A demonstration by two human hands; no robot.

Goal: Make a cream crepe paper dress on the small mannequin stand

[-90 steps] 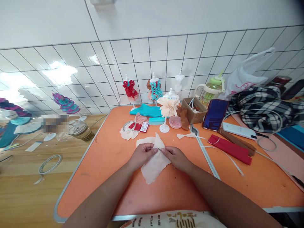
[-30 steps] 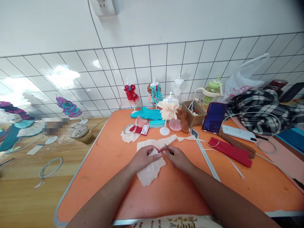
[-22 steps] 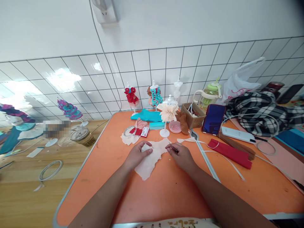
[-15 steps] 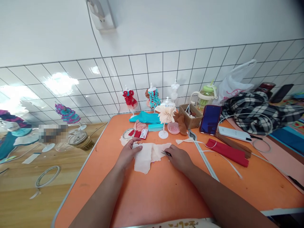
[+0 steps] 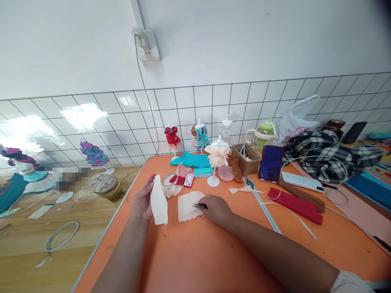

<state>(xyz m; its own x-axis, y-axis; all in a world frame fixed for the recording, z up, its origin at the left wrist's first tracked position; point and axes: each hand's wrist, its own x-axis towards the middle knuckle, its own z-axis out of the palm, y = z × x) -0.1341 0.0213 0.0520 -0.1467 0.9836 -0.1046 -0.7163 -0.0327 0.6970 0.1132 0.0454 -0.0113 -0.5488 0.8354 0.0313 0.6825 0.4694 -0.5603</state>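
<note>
My left hand (image 5: pixel 143 203) is closed on a strip of cream crepe paper (image 5: pixel 159 203), lifted on edge at the left of the orange table (image 5: pixel 189 260). A second cream crepe paper piece (image 5: pixel 186 211) lies flat on the table, to the right of the strip. Over its right side, my right hand (image 5: pixel 217 208) grips small scissors (image 5: pixel 201 206) with their pointed tips to the left; the handles are mostly hidden by my fingers. Just behind sits a roll of tape (image 5: pixel 169 180) beside a red-and-white packet (image 5: pixel 188 180).
Miniature dress stands, one with a cream ruffled skirt (image 5: pixel 218 155), line the back. A pink bowl (image 5: pixel 226 173), cardboard box (image 5: pixel 248 165), phone (image 5: pixel 271 163) and red folded paper (image 5: pixel 295 206) are to the right. A lidded cup (image 5: pixel 109 188) stands on the wooden table at left.
The two cream paper pieces, together before, are now apart. My left hand has carried one to the left and raised it; my right hand with the scissors has moved left over the other.
</note>
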